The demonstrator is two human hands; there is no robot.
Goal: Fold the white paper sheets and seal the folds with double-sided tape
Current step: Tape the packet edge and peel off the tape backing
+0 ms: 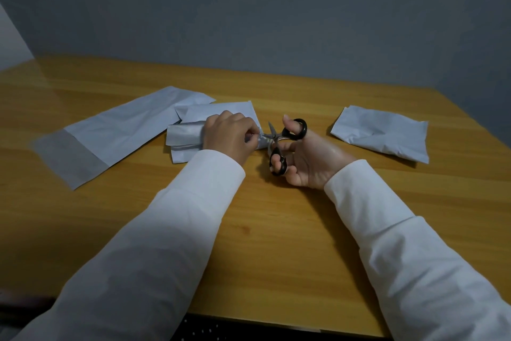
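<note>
At the table's middle lies a folded white paper sheet (185, 137). My left hand (229, 137) rests on its right end and pinches a small strip, probably tape, at the paper's edge. My right hand (307, 159) grips black-handled scissors (284, 141), thumb through the upper loop and a finger through the lower one. The blades point left and are parted around the strip beside my left fingertips. A tape roll is not visible.
A long folded white sheet (110, 136) lies at the left on the wooden table (276, 244), partly under the middle one. Another folded, creased sheet (384, 133) lies at the right. A grey wall stands behind the table's far edge.
</note>
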